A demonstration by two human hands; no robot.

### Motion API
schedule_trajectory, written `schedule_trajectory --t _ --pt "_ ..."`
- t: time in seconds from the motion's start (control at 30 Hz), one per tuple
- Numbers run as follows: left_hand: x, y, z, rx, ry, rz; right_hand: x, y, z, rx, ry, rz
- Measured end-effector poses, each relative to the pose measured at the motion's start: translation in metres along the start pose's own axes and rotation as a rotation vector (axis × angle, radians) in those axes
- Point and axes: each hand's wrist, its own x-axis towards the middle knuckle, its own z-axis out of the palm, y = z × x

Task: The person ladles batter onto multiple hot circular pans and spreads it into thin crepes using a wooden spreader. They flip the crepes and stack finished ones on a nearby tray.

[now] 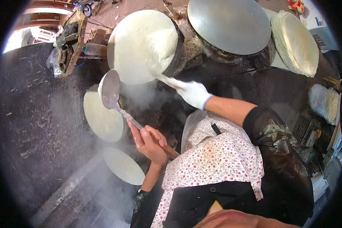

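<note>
While the left hand point(152, 145) clasps a long-handled ladle point(111, 90) and the gloved right hand point(193, 94) grips a blurred scraper-like tool point(162, 78), pressing too hard could tear the pale batter sheet point(138, 47).

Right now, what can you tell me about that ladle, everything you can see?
The ladle has a rounded, grey, metal-looking bowl with pale residue along its left edge. A long grey shaft leads to a brown, wood-like handle end. It is held aslant in the person's bare left hand, bowl toward the upper left, appearing just below the large pale disc.
</note>
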Motion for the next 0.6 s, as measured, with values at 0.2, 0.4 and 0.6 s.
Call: schedule_trajectory --t 0.2,0.4,0.6 --pt "0.01 -0.003 0.016 -0.03 -0.052 0.005 0.047 -0.001 -0.067 0.007 0.326 0.097" --pt "0.013 -0.004 0.018 -0.006 -0.062 -0.039 0.015 0.002 -0.049 0.093 0.177 0.0" --pt "0.015 -0.005 0.007 0.022 -0.102 -0.095 0.006 0.031 -0.007 0.549 0.643 0.025"
